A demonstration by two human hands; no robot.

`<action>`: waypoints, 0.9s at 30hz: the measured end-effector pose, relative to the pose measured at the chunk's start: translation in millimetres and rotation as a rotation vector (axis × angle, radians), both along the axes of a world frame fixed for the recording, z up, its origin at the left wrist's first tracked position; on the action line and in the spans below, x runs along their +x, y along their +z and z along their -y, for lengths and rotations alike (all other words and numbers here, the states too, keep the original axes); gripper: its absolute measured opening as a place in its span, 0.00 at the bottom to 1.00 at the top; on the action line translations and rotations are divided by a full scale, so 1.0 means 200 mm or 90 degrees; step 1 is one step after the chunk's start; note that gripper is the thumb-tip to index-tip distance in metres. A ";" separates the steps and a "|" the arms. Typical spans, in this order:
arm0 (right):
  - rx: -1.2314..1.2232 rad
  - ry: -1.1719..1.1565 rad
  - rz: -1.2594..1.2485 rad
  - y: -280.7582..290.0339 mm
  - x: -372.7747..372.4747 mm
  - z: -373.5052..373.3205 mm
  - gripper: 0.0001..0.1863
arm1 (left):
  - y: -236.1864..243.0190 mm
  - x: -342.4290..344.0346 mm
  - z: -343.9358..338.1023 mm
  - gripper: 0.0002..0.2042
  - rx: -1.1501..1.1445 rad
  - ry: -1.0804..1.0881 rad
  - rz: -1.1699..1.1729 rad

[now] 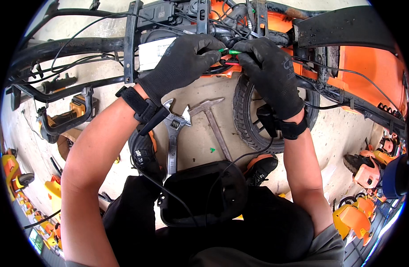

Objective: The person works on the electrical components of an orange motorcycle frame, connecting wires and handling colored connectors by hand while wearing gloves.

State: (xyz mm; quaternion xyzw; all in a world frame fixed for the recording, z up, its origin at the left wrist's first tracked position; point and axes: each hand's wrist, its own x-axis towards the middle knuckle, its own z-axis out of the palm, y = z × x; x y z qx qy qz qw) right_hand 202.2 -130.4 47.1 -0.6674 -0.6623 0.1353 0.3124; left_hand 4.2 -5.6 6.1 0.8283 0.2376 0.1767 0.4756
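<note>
Both my hands wear black work gloves and meet over the frame of a vehicle with orange panels. My left hand (182, 62) is closed, thumb and fingertips pinching a thin green wire (222, 50). Close beside it, my right hand (271, 73) is closed on a green wire connector (234, 52). Whether the two green pieces are joined cannot be made out. Just below them runs a pink-red wire (232, 63). Left of the wires, partly behind my left glove, is a white labelled box (152, 54). Under my right hand stands a black treaded wheel (246, 120).
An adjustable wrench (174, 129) and a hammer (212, 120) lie on the floor below the frame. A black open bin (204, 196) sits between my legs. At left rests a yellow-and-black power tool (82, 107). Orange machine parts (353, 220) stand at right.
</note>
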 end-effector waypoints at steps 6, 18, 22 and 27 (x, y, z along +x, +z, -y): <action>-0.056 -0.018 -0.007 0.02 -0.05 -0.01 0.13 | 0.05 0.00 -0.01 0.13 -0.064 -0.002 -0.012; 0.018 -0.007 0.076 -0.03 -0.04 0.00 0.14 | 0.04 0.00 -0.01 0.12 -0.039 -0.028 -0.025; -0.022 -0.042 0.160 -0.01 -0.05 0.04 0.09 | 0.05 0.00 -0.01 0.12 -0.020 -0.027 -0.027; 0.009 -0.035 0.155 0.00 -0.08 0.02 0.08 | 0.07 0.00 -0.01 0.12 -0.041 -0.046 -0.031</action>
